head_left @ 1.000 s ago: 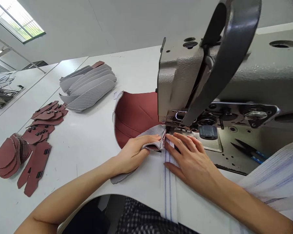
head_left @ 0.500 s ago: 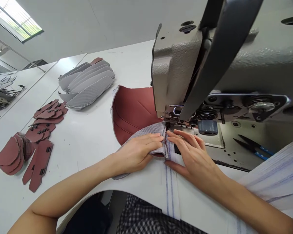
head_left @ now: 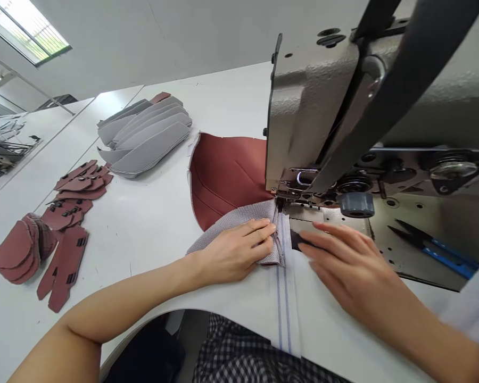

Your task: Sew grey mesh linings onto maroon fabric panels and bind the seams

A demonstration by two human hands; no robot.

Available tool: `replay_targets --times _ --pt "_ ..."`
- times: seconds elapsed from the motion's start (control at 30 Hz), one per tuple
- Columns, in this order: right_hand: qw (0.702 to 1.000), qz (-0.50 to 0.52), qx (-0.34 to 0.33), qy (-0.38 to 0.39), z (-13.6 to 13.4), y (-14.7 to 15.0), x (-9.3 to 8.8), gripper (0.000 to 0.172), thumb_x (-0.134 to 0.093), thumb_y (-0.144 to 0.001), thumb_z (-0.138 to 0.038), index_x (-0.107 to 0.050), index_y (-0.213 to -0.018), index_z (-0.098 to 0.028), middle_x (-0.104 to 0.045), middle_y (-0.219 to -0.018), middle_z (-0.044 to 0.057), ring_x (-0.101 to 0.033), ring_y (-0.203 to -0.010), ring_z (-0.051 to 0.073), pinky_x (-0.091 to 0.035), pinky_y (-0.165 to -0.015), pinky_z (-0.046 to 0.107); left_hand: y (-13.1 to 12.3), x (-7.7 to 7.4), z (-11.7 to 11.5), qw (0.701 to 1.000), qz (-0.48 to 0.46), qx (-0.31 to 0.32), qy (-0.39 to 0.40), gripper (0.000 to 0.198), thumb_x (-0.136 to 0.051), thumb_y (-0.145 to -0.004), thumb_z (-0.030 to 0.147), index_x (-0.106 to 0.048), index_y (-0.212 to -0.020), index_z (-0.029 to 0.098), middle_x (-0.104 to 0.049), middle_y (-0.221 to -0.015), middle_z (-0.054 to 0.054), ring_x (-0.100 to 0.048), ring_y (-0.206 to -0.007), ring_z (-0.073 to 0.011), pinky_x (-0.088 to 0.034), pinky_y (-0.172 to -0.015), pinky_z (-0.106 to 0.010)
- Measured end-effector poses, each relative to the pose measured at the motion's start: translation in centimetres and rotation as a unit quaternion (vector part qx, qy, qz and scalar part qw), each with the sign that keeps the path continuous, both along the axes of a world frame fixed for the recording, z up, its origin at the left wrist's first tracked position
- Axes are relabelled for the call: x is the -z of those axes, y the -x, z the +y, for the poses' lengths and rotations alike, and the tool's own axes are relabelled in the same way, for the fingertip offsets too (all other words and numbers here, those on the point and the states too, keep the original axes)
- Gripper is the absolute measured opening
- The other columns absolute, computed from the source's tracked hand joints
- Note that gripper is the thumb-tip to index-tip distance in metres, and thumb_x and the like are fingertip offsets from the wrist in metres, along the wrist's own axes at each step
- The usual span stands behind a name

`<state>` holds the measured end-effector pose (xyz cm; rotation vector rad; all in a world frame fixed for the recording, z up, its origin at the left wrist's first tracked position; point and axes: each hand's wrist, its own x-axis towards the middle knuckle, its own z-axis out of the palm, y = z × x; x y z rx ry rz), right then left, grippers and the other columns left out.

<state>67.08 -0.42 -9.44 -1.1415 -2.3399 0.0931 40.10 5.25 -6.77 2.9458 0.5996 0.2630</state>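
Note:
A grey sewing machine (head_left: 303,111) fills the upper right. Under its presser foot (head_left: 280,205) lies a grey mesh panel (head_left: 235,221) joined to a dark red panel (head_left: 223,173), with a white tape with blue stripes (head_left: 284,287) running toward me. My left hand (head_left: 235,252) presses flat on the mesh panel, its fingertips at the seam edge beside the tape. My right hand (head_left: 343,260) hovers with fingers stretched out just right of the tape, over the machine bed, and looks slightly blurred.
A stack of grey mesh panels (head_left: 143,135) lies at the back left of the white table (head_left: 151,223). Dark red cut pieces (head_left: 69,213) and rounded red pieces (head_left: 18,252) sit at the left. Blue-handled snips (head_left: 431,242) rest on the machine bed at right.
My right hand has lifted off the tape and drawn back to the right. The left hand stays pressed on the mesh panel. The view shifted slightly.

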Motion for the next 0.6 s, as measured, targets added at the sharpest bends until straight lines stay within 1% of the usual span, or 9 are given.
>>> replay_targets --times 0.03,0.1,0.2,0.3,0.43,0.53,0.6 --pt "1.000 -0.009 0.000 -0.011 -0.5 0.0 0.1 0.031 -0.046 -0.100 -0.013 -0.064 -0.123 -0.022 -0.066 -0.132 0.003 -0.051 -0.132 0.026 -0.034 -0.115 0.046 0.0 0.2 0.0 1.000 -0.006 0.001 -0.007 0.031 -0.042 -0.094 0.008 -0.059 -0.121 0.010 -0.062 -0.141 -0.016 -0.048 -0.144 -0.0283 -0.047 -0.119 -0.044" --pt "1.000 -0.020 0.007 -0.019 -1.0 0.5 0.5 0.037 -0.044 -0.100 -0.011 -0.063 -0.130 -0.023 -0.066 -0.134 0.002 -0.048 -0.137 0.026 -0.027 -0.119 0.048 0.1 0.6 -0.1 1.000 -0.019 0.005 -0.020 0.031 -0.042 -0.095 0.009 -0.059 -0.121 0.008 -0.063 -0.140 -0.016 -0.050 -0.142 -0.0292 -0.047 -0.118 -0.044" --pt "0.999 -0.026 0.029 -0.002 -1.1 1.9 1.0 0.037 -0.042 -0.104 -0.018 -0.061 -0.135 -0.024 -0.063 -0.140 0.001 -0.040 -0.144 0.027 -0.022 -0.122 0.051 0.3 0.8 0.0 0.999 -0.029 0.012 -0.022 0.031 -0.043 -0.096 0.011 -0.059 -0.122 0.007 -0.063 -0.139 -0.017 -0.049 -0.142 -0.0295 -0.048 -0.118 -0.044" --pt "0.997 -0.052 0.047 0.017 -1.1 3.0 1.3 0.042 -0.038 -0.104 -0.020 -0.056 -0.142 -0.023 -0.057 -0.147 0.004 -0.037 -0.146 0.027 -0.023 -0.121 0.052 0.4 0.8 0.1 1.000 -0.026 0.014 -0.009 0.031 -0.042 -0.097 0.013 -0.059 -0.124 0.009 -0.063 -0.140 -0.015 -0.048 -0.143 -0.0286 -0.048 -0.118 -0.045" --pt "0.996 -0.070 0.061 0.016 -1.4 3.7 1.4 0.049 -0.035 -0.101 -0.012 -0.048 -0.148 -0.017 -0.054 -0.150 0.006 -0.037 -0.146 0.027 -0.023 -0.120 0.053 0.4 1.1 0.4 0.999 -0.038 0.028 -0.004 0.029 -0.043 -0.097 0.015 -0.061 -0.120 0.009 -0.065 -0.136 -0.014 -0.050 -0.141 -0.0290 -0.046 -0.119 -0.043" --pt "0.997 -0.059 0.057 0.006 -1.1 4.0 1.1 0.050 -0.035 -0.098 -0.006 -0.049 -0.146 -0.016 -0.056 -0.148 0.007 -0.040 -0.144 0.026 -0.024 -0.119 0.050 0.4 1.5 0.5 0.998 -0.049 0.036 0.015 0.028 -0.046 -0.095 0.015 -0.061 -0.118 0.010 -0.066 -0.133 -0.014 -0.048 -0.142 -0.0293 -0.045 -0.120 -0.043" --pt "0.998 -0.047 0.045 0.006 -0.5 4.2 0.7 0.051 -0.037 -0.096 -0.005 -0.052 -0.144 -0.016 -0.058 -0.145 0.008 -0.045 -0.141 0.026 -0.029 -0.116 0.047 0.5 1.4 0.5 0.996 -0.060 0.037 0.047 0.026 -0.048 -0.094 0.018 -0.061 -0.116 0.012 -0.067 -0.129 -0.014 -0.048 -0.142 -0.0297 -0.043 -0.121 -0.045"
